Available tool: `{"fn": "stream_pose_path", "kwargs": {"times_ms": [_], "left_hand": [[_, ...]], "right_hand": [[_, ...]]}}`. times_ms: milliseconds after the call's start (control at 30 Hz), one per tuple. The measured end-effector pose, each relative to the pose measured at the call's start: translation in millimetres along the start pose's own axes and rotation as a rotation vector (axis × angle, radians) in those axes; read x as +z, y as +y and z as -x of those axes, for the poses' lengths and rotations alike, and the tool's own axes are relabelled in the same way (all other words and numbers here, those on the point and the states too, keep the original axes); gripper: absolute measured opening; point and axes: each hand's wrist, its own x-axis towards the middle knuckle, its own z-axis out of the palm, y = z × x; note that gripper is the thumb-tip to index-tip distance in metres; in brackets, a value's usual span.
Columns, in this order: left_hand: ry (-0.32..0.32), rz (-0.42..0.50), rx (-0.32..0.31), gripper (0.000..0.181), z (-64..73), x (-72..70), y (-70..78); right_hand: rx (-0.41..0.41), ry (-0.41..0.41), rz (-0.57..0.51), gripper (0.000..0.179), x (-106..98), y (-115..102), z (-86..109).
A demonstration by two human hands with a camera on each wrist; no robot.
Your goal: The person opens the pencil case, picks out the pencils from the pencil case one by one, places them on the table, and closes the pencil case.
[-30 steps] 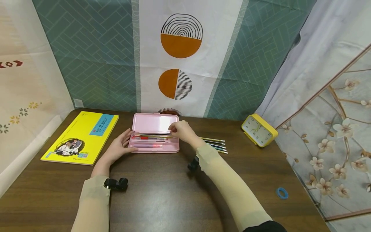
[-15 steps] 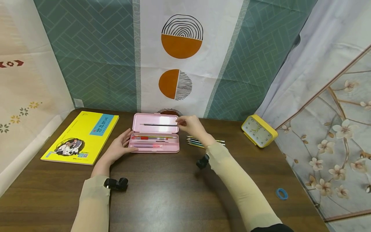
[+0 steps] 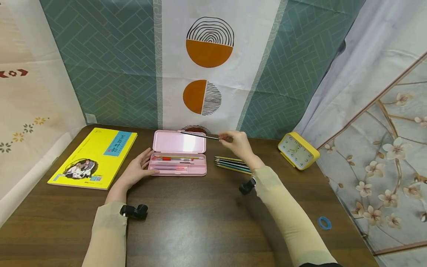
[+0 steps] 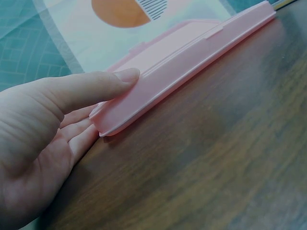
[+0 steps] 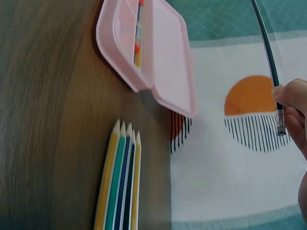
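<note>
A pink pencil case (image 3: 197,170) lies with its lid (image 3: 173,142) raised. Inside are a red-and-clear pen (image 3: 166,159), a yellow pencil and a pale purple pen (image 3: 166,167). My left hand (image 3: 136,171) holds the case by its left end; in the left wrist view the thumb (image 4: 115,82) lies on the front wall and the fingers go round the end. Raised right of the lid, my right hand (image 3: 239,145) pinches a dark pencil (image 5: 266,45) near its metal-capped end, its tip pointing left. Several sharpened pencils (image 3: 231,164) lie side by side below that hand.
Left of the case is a yellow book (image 3: 106,159) with a blue title patch. A yellow alarm clock (image 3: 298,150) stands at the back right. Nearer the right edge of the brown table (image 3: 186,222) lies a blue ring (image 3: 324,223). Patterned cloth (image 3: 116,66) hangs behind.
My right hand has lifted the dark pencil up out of the case and carried it right, past the lid. The left hand has stayed on the case.
</note>
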Motion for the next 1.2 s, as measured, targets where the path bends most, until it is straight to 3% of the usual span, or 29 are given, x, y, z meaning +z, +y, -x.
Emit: {"fn": "stream_pose_path", "kwargs": {"times_ms": [333,633,833,1200], "left_hand": [[0.0,-0.007,0.002,0.103,0.7,-0.1,0.6],[0.0,-0.005,0.005,0.103,0.5,-0.7,0.2],[-0.002,-0.002,-0.005,0.104,1.5,0.1,1.9],[0.001,-0.011,0.001,0.104,1.6,0.3,1.6]], "right_hand": [[0.067,-0.001,-0.024,0.016,-22.7,25.5,27.7],[0.14,-0.025,-0.064,0.016,-30.6,46.3,56.5],[0.246,-0.095,-0.059,0.017,-36.8,55.0,76.4],[0.316,-0.215,-0.108,0.015,-42.8,72.9,105.3]]}}
